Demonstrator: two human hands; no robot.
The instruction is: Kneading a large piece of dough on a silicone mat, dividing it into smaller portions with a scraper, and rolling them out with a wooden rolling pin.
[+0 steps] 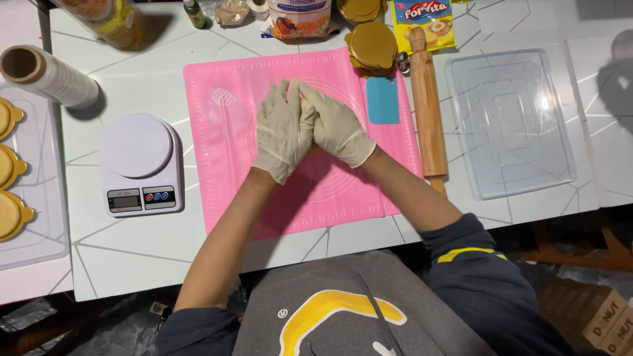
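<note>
Both hands gloved, pressed together over the pink mat (217,165) mid-table. Left hand (283,132) and right hand (337,126) are cupped around a small pale lump of dough (306,105); only a sliver shows between the fingers, so its shape can't be told. Both hands closed on it, palms facing each other, fingertips pointing away from the body. Dough sits above the mat's upper middle, inside the printed circles. Blue scraper (382,100) lies on the mat just right of the right hand. Wooden rolling pin (427,105) runs along the mat's right edge, partly off it. Stack of gold lids (372,46) at the mat's top right corner, touching the rolling pin's end. Clear plastic tray (511,122) further right, apart from the pin. White kitchen scale (140,165) left of the mat, display dark. Roll of cling film (46,76) at far left, with gold moulds (10,168) on a tray below it. Packets and bottles line the table's (132,257) far edge.
</note>
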